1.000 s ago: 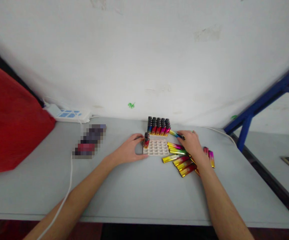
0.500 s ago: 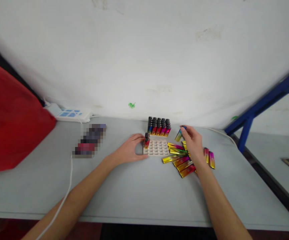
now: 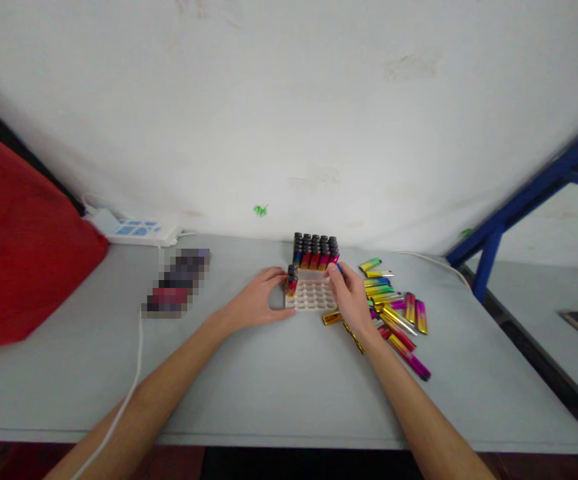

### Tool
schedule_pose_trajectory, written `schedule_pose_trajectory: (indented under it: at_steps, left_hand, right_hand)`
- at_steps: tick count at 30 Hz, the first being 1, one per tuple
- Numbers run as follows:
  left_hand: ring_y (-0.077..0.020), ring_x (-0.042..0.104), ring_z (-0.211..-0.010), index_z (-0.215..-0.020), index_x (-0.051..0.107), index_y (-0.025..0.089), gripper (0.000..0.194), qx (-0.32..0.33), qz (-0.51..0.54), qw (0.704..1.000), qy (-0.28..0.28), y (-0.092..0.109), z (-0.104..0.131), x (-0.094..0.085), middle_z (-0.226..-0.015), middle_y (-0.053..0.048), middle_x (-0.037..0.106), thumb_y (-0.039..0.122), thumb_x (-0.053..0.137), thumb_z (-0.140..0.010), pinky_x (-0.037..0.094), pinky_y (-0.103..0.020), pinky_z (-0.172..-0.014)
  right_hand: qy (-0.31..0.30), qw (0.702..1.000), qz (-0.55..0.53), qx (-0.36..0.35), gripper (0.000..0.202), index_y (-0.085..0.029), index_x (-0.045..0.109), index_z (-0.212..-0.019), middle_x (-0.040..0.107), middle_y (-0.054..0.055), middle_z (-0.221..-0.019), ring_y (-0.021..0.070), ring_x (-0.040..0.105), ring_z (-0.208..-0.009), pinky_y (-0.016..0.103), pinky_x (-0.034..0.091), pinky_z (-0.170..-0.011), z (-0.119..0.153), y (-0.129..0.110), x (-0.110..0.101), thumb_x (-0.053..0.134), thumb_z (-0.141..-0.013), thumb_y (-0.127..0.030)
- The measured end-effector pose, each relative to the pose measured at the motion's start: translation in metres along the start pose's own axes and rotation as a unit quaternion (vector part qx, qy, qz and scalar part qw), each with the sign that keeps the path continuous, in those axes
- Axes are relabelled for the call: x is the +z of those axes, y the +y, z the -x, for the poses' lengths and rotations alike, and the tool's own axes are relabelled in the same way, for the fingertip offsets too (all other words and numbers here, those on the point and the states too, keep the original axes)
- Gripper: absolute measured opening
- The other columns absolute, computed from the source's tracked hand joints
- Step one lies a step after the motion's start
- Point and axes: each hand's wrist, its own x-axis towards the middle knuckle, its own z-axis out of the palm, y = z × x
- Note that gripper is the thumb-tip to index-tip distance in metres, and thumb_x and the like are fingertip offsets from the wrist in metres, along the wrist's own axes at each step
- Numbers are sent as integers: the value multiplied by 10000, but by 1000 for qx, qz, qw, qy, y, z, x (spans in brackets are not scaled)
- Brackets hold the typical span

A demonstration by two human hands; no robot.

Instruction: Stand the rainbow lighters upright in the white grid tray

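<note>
A white tray (image 3: 313, 295) with rows of small sockets lies in the middle of the table. A couple of lighters (image 3: 292, 283) stand upright at its back left corner. My left hand (image 3: 255, 300) grips the tray's left side, thumb by the front corner and fingers by the back. Pinched in my right hand (image 3: 349, 293) is a lighter (image 3: 339, 268), mostly hidden, its blue end showing above the tray's right back corner. Directly behind the tray stands a block of upright lighters (image 3: 316, 253) with black tops. Loose metallic lighters (image 3: 393, 317) lie heaped right of the tray, partly behind my right hand.
A pixelated dark and red item (image 3: 179, 280) lies on the left, a white cable (image 3: 136, 373) running from it over my left forearm. Farther left are a white power strip (image 3: 141, 230) and a red cloth (image 3: 23, 247). A blue metal frame (image 3: 491, 263) stands at right.
My right hand has moved left from the heap to the tray's right back corner, carrying the lighter. More of the heap shows now. My left hand stays on the tray.
</note>
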Motion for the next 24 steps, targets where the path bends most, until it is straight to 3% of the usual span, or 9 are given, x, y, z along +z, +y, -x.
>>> schedule_pose_trajectory:
  at_steps: [3, 6, 18, 24]
  left_hand:
    - [-431, 709, -1497, -1430, 780, 253, 686, 0, 2, 1000, 2, 0, 0, -1, -1568, -173, 764, 592, 959, -862, 559, -586, -1354]
    - [-433, 714, -1492, -1427, 782, 246, 686, 1, 4, 1000, 2, 0, 0, -1, -1564, -171, 764, 593, 958, -862, 563, -586, -1351]
    - [-446, 694, -1516, -1424, 772, 212, 698, -6, -3, 1000, -4, -1, 0, 0, -1584, -197, 743, 583, 954, -862, 540, -593, -1370]
    - [-436, 701, -1507, -1421, 768, 215, 675, 3, 2, 1000, -3, -3, 0, 0, -1572, -193, 748, 571, 947, -876, 548, -585, -1363]
  right_hand:
    - [22, 999, 22, 20, 649, -275, 486, -686, 472, -31, -614, 169, 443, -637, 303, 333, -581, 4, -4, 6, 578, -1038, -813]
    - [20, 999, 43, 24, 612, -283, 430, -635, 444, -32, -594, 162, 413, -633, 309, 302, -602, 5, -7, 7, 587, -993, -755]
    - [-2, 997, 69, 27, 355, -275, 532, -674, 569, -8, -628, 189, 502, -643, 316, 342, -624, 7, -11, 11, 546, -896, -552]
    - [-4, 997, 75, 36, 416, -266, 563, -685, 605, 6, -633, 192, 518, -644, 319, 345, -626, 7, -11, 12, 548, -932, -600]
